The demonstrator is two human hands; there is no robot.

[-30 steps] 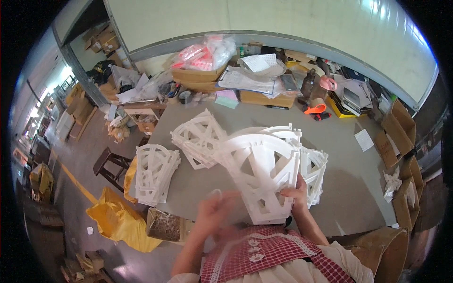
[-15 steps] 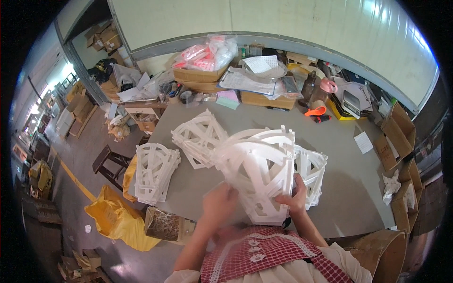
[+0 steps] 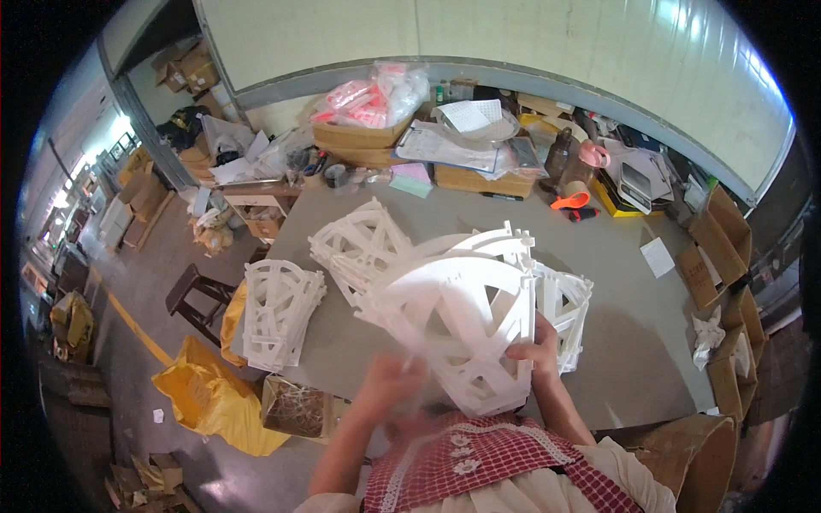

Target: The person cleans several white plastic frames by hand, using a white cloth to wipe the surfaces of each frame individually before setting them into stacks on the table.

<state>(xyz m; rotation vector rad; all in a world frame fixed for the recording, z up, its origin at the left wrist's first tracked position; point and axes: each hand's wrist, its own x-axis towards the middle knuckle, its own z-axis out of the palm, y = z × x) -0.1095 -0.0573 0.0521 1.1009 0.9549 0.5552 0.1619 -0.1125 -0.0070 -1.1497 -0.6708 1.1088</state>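
My right hand (image 3: 539, 349) grips the right edge of a stack of white fan-shaped plastic frames (image 3: 487, 376), its thumb across the front face. The stack is held up over the table, tilted, with its wide curved end away from me. Beside its lower left edge is my left hand (image 3: 392, 386), smeared by motion, so its fingers cannot be read. Similar white frames rest on the table: one pile (image 3: 280, 315) at the left edge, another pile (image 3: 359, 244) farther back, and a third pile (image 3: 571, 312) partly hidden behind my right hand.
Along the back of the grey table (image 3: 633, 359) are cardboard boxes, a clipboard (image 3: 445, 147), an orange tape-like ring (image 3: 571, 201), a pink-lidded bottle (image 3: 586, 162) and a scale (image 3: 634, 186). Open cartons (image 3: 723, 248) line the right. A yellow sack (image 3: 205, 393) and stool (image 3: 203, 299) stand left.
The held stack has tipped, its front frame now leaning lower and farther left, spread from those behind. My left hand has moved slightly down and away from the stack. The right hand keeps its grip.
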